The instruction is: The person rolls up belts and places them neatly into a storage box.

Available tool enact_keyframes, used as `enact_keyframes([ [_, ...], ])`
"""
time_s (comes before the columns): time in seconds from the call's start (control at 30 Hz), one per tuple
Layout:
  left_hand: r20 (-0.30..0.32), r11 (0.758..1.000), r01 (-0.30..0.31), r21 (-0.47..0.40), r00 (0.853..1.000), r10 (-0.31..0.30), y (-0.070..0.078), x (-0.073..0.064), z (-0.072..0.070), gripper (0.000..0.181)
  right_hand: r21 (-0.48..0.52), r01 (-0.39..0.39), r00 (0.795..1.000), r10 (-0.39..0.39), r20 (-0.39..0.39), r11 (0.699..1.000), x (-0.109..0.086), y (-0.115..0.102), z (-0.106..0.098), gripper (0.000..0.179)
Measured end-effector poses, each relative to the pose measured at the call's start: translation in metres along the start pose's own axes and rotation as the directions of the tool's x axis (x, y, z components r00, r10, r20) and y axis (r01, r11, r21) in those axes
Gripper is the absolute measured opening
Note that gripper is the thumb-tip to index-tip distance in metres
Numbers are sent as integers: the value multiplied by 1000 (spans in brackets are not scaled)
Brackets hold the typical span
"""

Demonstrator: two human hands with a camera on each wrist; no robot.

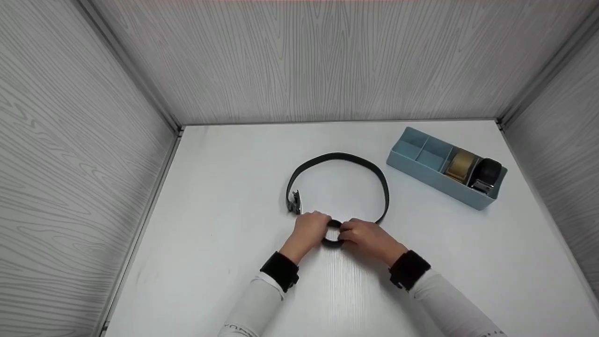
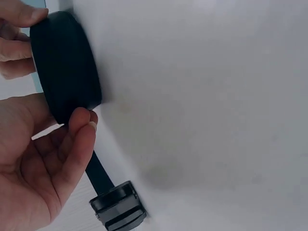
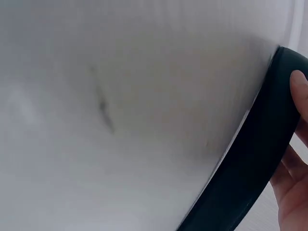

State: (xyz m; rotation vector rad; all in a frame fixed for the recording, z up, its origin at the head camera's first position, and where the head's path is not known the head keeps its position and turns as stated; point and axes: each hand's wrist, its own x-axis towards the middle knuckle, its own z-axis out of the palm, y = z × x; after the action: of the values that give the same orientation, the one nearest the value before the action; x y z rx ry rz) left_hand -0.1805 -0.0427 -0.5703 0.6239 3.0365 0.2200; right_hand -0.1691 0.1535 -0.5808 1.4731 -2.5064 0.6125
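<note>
A black belt (image 1: 338, 156) stands on its edge in a wide loop on the white table, its near end rolled into a small coil. Its metal buckle (image 1: 295, 203) lies at the loop's left side, just beyond my left hand (image 1: 310, 230). That hand pinches the coil's left side, with thumb and fingertips at the coil (image 2: 65, 62) in the left wrist view. From the other side my right hand (image 1: 369, 236) pinches the same coil. In the right wrist view the strap (image 3: 255, 154) runs out from under the right fingers; part of that hand is out of frame.
At the table's back right sits a blue divided box (image 1: 440, 180). Its right-hand compartments hold a gold-brown rolled item (image 1: 461, 164) and a black rolled item with a metal part (image 1: 486, 174). Grey wood-grain panels (image 1: 299, 61) wall the table at back and sides.
</note>
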Motion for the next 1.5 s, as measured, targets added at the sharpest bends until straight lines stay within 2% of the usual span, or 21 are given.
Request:
enact_keyframes([
  [0.13, 1, 997, 25, -69, 1000, -25, 0, -2, 2, 8, -46, 7, 999, -9, -44, 999, 3, -3, 5, 10],
  [0.23, 9, 988, 76, -134, 997, -75, 0, -2, 0, 6, -68, -30, 997, 25, -79, 997, 6, -6, 9, 13],
  [0.3, 13, 985, 87, -149, 996, -86, -1, -1, -1, 4, -79, -47, 996, 41, -76, 996, 8, -7, 10, 14],
  [0.57, 11, 1000, 3, -29, 1000, -3, -5, 1, -3, 11, -30, -1, 1000, 1, 3, 1000, 4, -5, 7, 16],
  [0.7, 7, 999, -32, -35, 999, 32, -7, 2, -2, 10, -71, 12, 1000, -12, -5, 997, 5, -5, 7, 13],
  [0.77, -1, 998, -23, -58, 1000, 23, -8, 2, -1, 7, -88, -2, 1000, 1, -15, 996, 8, -6, 8, 11],
  [0.93, -11, 994, 47, -97, 999, -48, -7, 2, -1, 2, -111, -40, 998, 35, -54, 993, 13, -9, 13, 9],
  [1.03, -18, 998, 39, -55, 999, -40, -6, 2, -1, 5, -117, -25, 999, 20, -49, 993, 12, -10, 13, 8],
  [1.17, -35, 1000, -6, 12, 999, 6, -4, 2, 1, 6, -63, 1, 1000, 0, 10, 998, 8, -7, 6, 15],
  [1.27, -50, 999, -32, 10, 998, 33, -5, 2, 2, 6, -19, 2, 999, -1, 34, 1000, 7, -5, 3, 17],
  [1.33, -62, 999, -42, -8, 997, 42, -6, 3, 3, 7, -23, 7, 1000, -6, 26, 1000, 8, -5, 3, 15],
  [1.43, -71, 999, -15, -48, 997, 12, -7, 3, 5, 10, -59, 14, 1000, -14, -2, 998, 10, -7, 7, 13],
  [1.5, -58, 995, 27, -91, 998, -33, -7, 2, 5, 12, -85, 9, 1000, -12, -29, 996, 12, -9, 10, 12],
])
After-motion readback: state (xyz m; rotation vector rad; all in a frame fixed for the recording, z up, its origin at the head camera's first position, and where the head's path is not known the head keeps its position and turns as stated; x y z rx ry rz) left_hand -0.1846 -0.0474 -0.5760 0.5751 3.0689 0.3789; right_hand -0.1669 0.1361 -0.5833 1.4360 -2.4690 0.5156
